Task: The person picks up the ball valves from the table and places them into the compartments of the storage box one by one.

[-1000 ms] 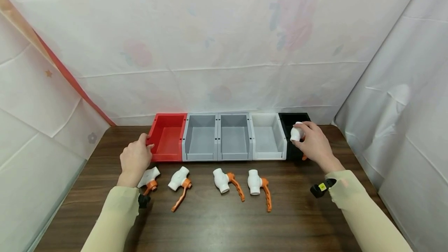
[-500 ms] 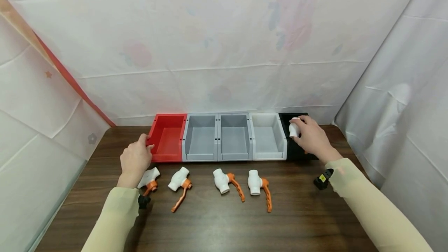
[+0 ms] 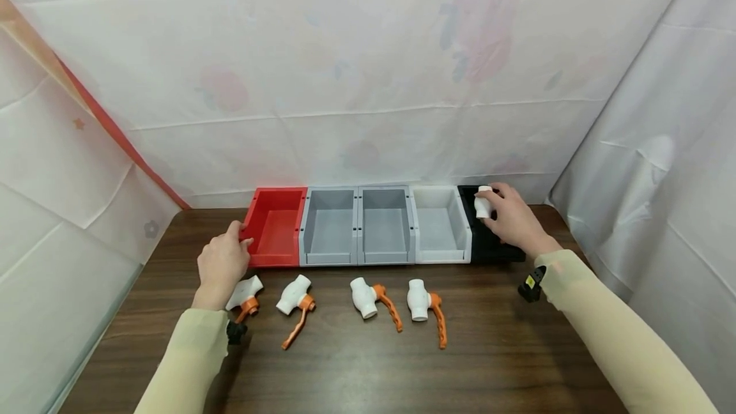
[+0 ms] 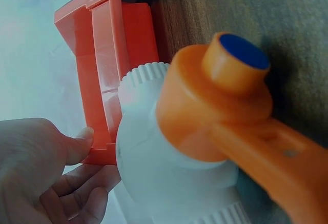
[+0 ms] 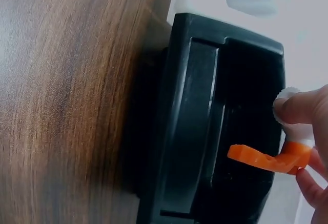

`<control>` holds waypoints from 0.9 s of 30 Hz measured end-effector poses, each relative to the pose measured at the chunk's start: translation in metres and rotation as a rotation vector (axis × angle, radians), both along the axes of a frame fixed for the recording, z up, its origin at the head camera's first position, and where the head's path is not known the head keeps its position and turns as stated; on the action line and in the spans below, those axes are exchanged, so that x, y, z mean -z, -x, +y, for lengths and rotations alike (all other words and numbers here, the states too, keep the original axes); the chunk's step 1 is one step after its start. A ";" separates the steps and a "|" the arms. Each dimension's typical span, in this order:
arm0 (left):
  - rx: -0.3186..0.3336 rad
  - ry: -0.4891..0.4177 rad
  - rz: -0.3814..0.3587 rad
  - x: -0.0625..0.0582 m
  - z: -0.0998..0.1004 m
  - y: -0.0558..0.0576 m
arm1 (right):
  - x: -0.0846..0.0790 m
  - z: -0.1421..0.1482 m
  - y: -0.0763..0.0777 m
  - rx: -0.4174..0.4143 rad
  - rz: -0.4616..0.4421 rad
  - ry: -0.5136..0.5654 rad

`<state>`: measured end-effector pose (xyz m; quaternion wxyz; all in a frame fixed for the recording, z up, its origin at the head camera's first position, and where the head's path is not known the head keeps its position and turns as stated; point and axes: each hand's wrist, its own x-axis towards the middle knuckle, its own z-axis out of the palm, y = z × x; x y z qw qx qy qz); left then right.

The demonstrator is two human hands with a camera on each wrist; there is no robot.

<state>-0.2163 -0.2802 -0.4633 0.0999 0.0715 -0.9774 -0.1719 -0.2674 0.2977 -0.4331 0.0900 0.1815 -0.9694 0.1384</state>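
Observation:
My right hand (image 3: 514,221) pinches a white ball valve (image 3: 483,204) over the black bin (image 3: 496,249) at the right end of the row. In the right wrist view the valve's orange lever handle (image 5: 256,158) points across the bin's dark interior. At the row's other end, my left hand (image 3: 222,264) grips the side wall of the red bin (image 3: 275,258); the left wrist view has the thumb on its rim (image 4: 102,152) and curled fingers outside. Near that wrist lies another ball valve (image 4: 148,137), its orange handle partly hidden by the sleeve in the head view.
Two grey bins (image 3: 329,258) (image 3: 386,257) and a white bin (image 3: 441,254) stand between the red and black ones. Three more ball valves (image 3: 294,292) (image 3: 363,297) (image 3: 418,300) lie on the wooden table (image 3: 356,382) before the row. A white curtain (image 3: 368,82) hangs behind.
My right hand has moved farther back over the black bin with the ball valve, which is now more upright. The left hand keeps its place on the red bin.

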 end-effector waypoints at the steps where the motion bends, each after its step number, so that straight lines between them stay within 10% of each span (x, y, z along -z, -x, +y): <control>1: 0.003 -0.001 0.001 0.000 0.000 0.000 | 0.001 0.001 0.000 -0.002 0.001 0.004; 27: 0.016 0.000 0.032 -0.001 0.000 -0.003 | 0.029 0.013 0.017 0.006 -0.001 -0.226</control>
